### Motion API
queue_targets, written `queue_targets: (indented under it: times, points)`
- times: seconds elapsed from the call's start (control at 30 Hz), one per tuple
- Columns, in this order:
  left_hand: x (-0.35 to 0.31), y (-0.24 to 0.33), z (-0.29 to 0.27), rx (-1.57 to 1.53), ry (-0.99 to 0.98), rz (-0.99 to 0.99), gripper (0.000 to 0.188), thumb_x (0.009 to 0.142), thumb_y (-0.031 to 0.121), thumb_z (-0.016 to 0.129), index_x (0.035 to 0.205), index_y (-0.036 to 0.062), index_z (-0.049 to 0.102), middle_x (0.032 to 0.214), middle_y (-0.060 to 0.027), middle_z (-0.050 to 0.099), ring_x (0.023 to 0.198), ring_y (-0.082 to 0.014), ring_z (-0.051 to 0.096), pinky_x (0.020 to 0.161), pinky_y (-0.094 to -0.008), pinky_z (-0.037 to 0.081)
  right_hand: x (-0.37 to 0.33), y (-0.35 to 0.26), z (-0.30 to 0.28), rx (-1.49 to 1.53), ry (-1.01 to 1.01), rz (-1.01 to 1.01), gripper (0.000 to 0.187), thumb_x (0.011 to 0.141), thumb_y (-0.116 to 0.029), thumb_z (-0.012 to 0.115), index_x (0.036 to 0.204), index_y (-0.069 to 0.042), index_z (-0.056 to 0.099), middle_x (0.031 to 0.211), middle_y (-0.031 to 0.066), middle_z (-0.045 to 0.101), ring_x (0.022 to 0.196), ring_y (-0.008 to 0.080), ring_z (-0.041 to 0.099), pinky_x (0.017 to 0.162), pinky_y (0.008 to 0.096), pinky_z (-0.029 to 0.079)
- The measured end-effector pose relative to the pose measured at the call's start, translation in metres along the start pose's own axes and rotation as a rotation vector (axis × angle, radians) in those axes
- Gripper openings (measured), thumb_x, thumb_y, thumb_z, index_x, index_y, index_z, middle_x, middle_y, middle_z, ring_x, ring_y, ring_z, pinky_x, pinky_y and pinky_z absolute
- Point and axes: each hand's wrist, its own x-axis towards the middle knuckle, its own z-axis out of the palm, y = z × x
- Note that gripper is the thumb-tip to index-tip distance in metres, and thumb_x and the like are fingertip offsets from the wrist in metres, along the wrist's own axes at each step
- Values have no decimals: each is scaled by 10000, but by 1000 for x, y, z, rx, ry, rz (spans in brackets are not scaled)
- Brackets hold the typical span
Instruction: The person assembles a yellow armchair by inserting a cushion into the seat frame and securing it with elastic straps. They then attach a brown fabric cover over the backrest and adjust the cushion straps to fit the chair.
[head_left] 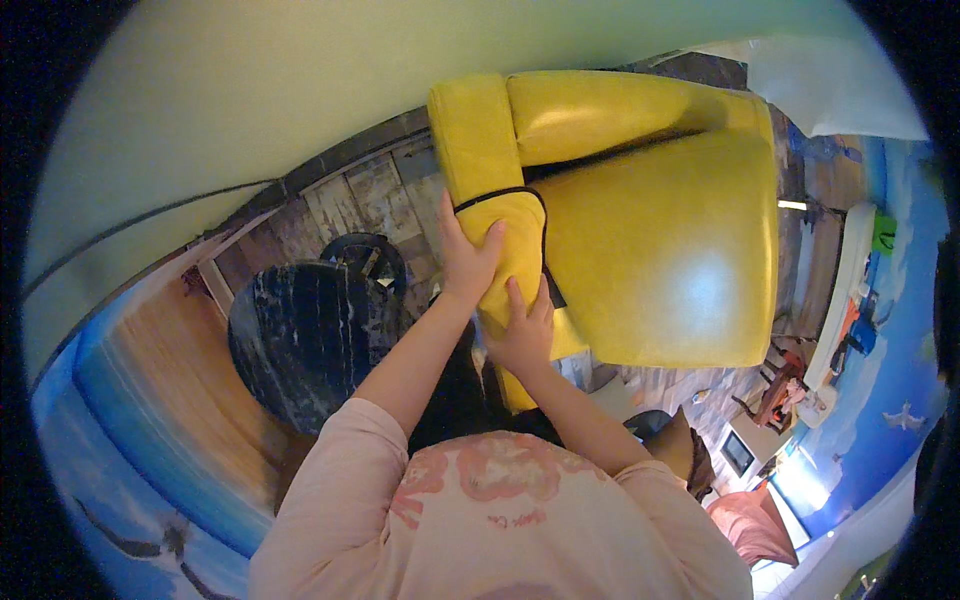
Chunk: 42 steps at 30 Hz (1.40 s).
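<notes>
A yellow armrest cover (515, 220) with black piping lies over the front part of the yellow armchair's arm (475, 130). My left hand (470, 262) clasps its outer side, thumb on top and fingers along the left edge. Lower down, my right hand (525, 330) grips the cover from the seat side, its thumb on the top face and its fingers at the right edge. The undersides of both hands are hidden. Beside the arm sits the broad yellow seat cushion (660, 260), with the backrest (620, 110) behind it.
To the left stands a round black marbled table (300, 340) on a plank-patterned floor (350, 200). A pale wall (300, 90) rises behind the armchair. On the right are a small wooden chair (780, 390), a white shelf (840, 300) and an orange-red cushion (750, 525).
</notes>
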Motion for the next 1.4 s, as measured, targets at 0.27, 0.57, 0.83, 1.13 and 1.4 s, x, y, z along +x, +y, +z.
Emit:
queue_targets:
  times: [0.27, 0.57, 0.83, 1.13, 1.4]
  points:
    - [-89, 19, -23, 748, -1, 210, 838, 885, 253, 694, 1539, -23, 249, 1585, -280, 248, 1449, -473, 269, 1189, -544, 233, -13, 28, -14, 29, -127, -79, 597, 803, -228, 724, 1379, -206, 568, 1564, 313, 264, 1390, 481, 361, 1099, 562, 365]
    - [-204, -13, 10, 563, -181, 243, 718, 902, 221, 647, 1529, 41, 347, 1630, -267, 130, 1465, -546, 149, 1196, -575, 197, -114, 101, -26, 158, -282, -333, 436, 820, -168, 696, 1248, -90, 663, 1570, 337, 249, 1421, 480, 349, 1124, 545, 357]
    - [-292, -31, 55, 715, 90, 153, 565, 915, 79, 540, 1470, 32, 451, 1595, -282, 255, 1408, -536, 300, 1165, -550, 283, -137, 163, -82, 349, -765, -375, 452, 841, -145, 662, 1276, -29, 632, 1559, 291, 320, 1354, 464, 449, 1085, 458, 447]
    - [-312, -1, 129, 470, -63, 285, 438, 920, -1, 493, 1349, 19, 578, 1500, -237, 457, 1394, -456, 401, 1162, -472, 323, -174, 264, -139, 339, -393, -249, 557, 949, -192, 600, 1473, -84, 449, 1547, 191, 393, 1361, 361, 461, 1079, 412, 447]
    - [-403, 87, 214, -280, -445, -85, 398, 1057, 78, 439, 1446, 5, 485, 1489, -124, 498, 1376, -223, 456, 1150, -347, 345, -211, 262, -187, 1138, 79, 178, 738, 991, -180, 618, 1571, -27, 189, 1491, 204, 423, 1370, 288, 438, 1117, 384, 383]
